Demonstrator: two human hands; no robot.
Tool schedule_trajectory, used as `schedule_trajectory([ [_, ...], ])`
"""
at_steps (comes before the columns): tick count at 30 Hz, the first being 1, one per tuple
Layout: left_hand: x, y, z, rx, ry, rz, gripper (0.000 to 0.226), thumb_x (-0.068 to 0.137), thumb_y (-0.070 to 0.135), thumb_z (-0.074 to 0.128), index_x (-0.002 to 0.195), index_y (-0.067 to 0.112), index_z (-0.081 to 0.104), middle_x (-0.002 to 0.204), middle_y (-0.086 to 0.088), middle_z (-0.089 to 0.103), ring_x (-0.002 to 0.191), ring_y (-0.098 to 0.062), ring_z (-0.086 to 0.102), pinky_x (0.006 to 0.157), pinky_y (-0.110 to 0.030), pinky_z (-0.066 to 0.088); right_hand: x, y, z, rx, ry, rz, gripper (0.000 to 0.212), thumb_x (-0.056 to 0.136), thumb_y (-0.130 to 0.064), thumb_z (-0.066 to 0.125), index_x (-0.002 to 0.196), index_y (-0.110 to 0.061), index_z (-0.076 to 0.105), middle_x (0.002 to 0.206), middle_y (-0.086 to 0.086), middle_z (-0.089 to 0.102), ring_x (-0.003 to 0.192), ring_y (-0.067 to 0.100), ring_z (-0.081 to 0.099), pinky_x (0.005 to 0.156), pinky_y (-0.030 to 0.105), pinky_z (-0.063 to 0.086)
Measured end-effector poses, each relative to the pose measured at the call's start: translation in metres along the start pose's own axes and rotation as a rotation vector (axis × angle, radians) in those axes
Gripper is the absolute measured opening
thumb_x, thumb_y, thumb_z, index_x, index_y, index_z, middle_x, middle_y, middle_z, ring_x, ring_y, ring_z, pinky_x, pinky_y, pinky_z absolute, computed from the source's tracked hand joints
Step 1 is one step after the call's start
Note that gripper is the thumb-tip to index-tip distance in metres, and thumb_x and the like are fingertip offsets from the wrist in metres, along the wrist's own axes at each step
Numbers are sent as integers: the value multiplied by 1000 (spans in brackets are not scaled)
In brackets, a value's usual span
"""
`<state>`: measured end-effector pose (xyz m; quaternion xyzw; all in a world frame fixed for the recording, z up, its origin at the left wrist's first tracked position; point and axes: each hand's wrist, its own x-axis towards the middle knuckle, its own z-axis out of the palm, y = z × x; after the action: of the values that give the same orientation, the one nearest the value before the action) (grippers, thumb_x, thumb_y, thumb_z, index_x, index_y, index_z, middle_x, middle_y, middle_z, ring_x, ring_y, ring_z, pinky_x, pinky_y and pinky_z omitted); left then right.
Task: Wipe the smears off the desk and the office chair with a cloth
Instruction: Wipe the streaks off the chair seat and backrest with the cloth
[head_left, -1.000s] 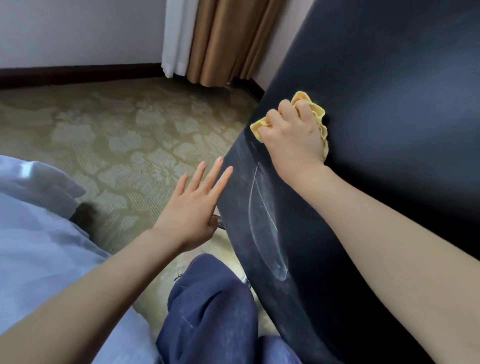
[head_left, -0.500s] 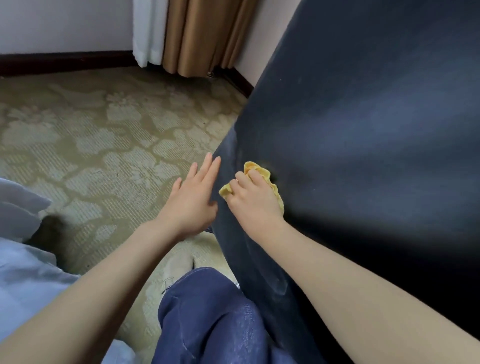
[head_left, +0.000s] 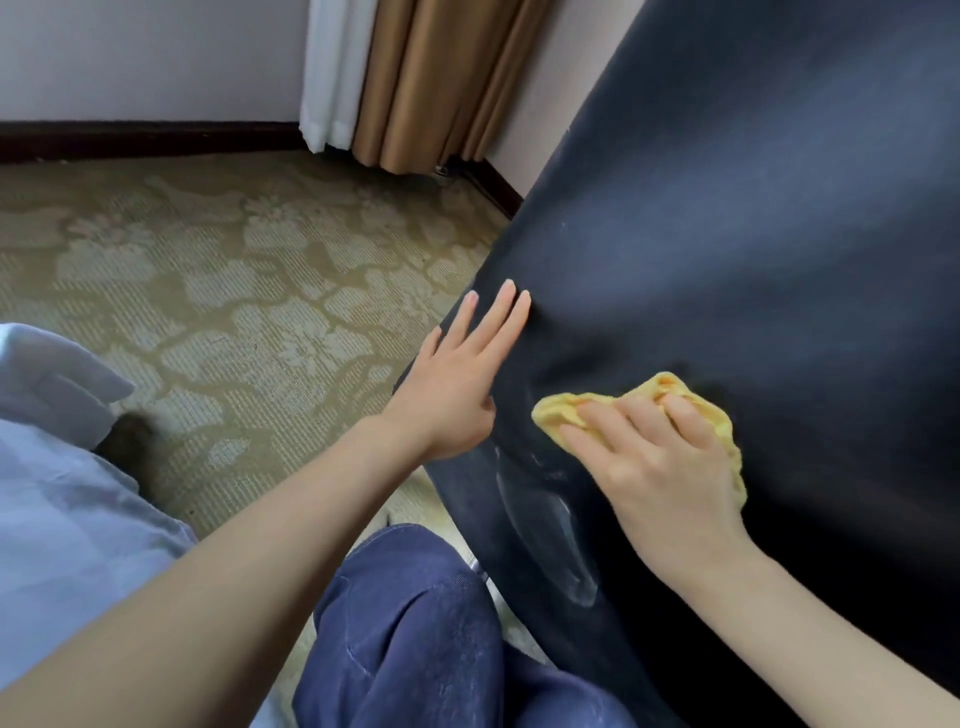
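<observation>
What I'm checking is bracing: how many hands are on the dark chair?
2. The left hand lies flat, fingers straight, near the left edge of the dark blue upholstered chair; the right hand, just beside it, presses a crumpled yellow cloth onto the chair.

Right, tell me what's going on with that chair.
A person is wiping the dark chair with a yellow cloth. The right hand presses the cloth flat against the upholstery, while the left hand rests with straight fingers on the chair's edge, apparently to steady it. A whitish smear just below the cloth is not yet wiped off.
</observation>
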<state>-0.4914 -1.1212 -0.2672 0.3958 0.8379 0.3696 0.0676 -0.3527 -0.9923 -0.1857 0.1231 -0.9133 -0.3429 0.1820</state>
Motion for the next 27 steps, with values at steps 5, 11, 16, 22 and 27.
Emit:
schedule_trajectory([
  [5, -25, -12, 8, 127, 14, 115, 112, 79, -5, 50, 134, 44, -35, 141, 30, -39, 139, -7, -29, 116, -35, -8, 44, 18, -13, -59, 289, 76, 21, 96, -15, 55, 103, -24, 73, 93, -5, 70, 80, 23, 63, 81, 36, 33],
  [11, -48, -34, 13, 29, 9, -64, 100, 84, -3, 47, 140, 38, -25, 144, 25, -36, 138, -3, -28, 116, -31, -10, 102, 3, 1, -133, 263, 84, 12, 90, -14, 59, 92, -18, 71, 91, 0, 66, 93, 22, 53, 84, 36, 26],
  [16, -72, -47, 17, -36, 10, -192, 88, 89, 2, 48, 150, 28, -10, 143, 25, -31, 135, 2, -26, 112, -27, -11, 119, -35, 27, -181, -21, -47, 35, 86, -16, 34, 85, -27, 68, 87, -10, 63, 92, 12, 56, 90, 31, 29],
  [22, -76, -45, 16, -39, 14, -212, 87, 91, 3, 48, 148, 31, -12, 145, 23, -29, 137, 1, -24, 115, -30, -8, 92, -65, 65, -108, -192, -248, 15, 87, -26, 56, 93, -27, 69, 93, -10, 64, 97, 12, 58, 95, 29, 43],
  [27, -62, -24, 9, -187, 85, -121, 81, 90, -6, 43, 150, 28, 0, 148, 25, -15, 140, 5, -14, 115, -26, -4, 63, -66, 70, -111, -266, -396, 16, 84, -33, 60, 90, -27, 73, 91, -11, 67, 97, 12, 61, 95, 28, 44],
])
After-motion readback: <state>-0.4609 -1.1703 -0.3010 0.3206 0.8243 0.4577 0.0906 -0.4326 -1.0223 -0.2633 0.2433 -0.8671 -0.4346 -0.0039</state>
